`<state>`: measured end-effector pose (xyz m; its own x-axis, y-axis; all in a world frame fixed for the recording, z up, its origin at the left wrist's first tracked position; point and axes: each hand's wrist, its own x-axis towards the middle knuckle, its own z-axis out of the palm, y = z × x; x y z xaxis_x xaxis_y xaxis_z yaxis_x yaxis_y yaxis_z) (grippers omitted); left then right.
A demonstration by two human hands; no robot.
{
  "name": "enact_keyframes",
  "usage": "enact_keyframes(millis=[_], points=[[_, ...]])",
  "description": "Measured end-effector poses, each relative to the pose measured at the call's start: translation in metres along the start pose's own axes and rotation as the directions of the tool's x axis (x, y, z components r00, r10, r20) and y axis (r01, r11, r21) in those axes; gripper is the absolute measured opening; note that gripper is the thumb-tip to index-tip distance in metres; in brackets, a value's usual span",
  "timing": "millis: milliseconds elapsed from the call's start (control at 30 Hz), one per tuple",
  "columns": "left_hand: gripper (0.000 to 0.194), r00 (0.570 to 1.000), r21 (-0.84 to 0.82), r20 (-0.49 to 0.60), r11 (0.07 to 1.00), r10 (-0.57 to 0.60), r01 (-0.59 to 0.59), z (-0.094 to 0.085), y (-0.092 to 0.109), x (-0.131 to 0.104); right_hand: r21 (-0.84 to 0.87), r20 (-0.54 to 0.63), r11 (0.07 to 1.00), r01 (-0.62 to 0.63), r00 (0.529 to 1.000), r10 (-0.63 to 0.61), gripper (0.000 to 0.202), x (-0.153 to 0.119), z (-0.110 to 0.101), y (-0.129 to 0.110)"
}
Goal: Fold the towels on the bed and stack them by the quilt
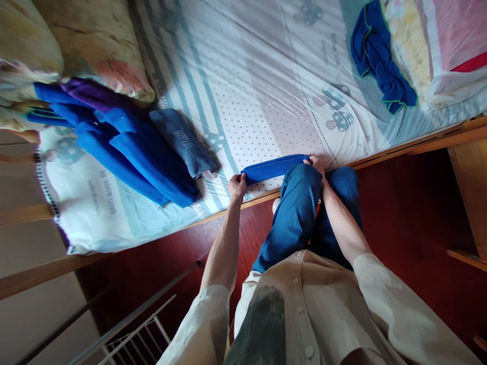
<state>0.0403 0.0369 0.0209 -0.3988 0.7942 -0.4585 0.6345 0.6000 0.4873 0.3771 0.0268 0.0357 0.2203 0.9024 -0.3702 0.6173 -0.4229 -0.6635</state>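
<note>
A long, narrow folded blue cloth lies near the front edge of the bed. My left hand pinches its left end between thumb and fingers. At the other end, beside my knee, my right hand is closed on the cloth's right corner. Part of the cloth's lower right side is hidden behind my knee. To the left lie a dark blue folded garment with lettering and a row of folded blue garments.
A crumpled blue garment lies at the upper right, beside a pink-and-white bag. Pillows are at the upper left. The wooden bed edge runs before my knees; a white metal rack stands lower left.
</note>
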Motion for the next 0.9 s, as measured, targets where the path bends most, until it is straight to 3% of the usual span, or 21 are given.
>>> enact_keyframes(millis=[300,600,900], points=[[0.028,0.999,-0.120,-0.037,0.993,0.002,-0.006,0.000,0.002,-0.006,-0.037,-0.043,0.999,-0.038,0.998,0.037,0.012,0.002,-0.001,-0.002],[0.038,0.994,-0.166,0.110,0.985,-0.027,0.045,-0.004,0.012,0.012,-0.069,-0.034,0.991,-0.118,0.993,0.116,0.018,0.018,0.002,0.008],[0.048,0.957,-0.448,0.278,0.892,0.079,0.057,-0.012,0.014,0.026,-0.152,-0.085,0.986,-0.074,0.995,0.061,0.030,0.026,-0.005,0.009]])
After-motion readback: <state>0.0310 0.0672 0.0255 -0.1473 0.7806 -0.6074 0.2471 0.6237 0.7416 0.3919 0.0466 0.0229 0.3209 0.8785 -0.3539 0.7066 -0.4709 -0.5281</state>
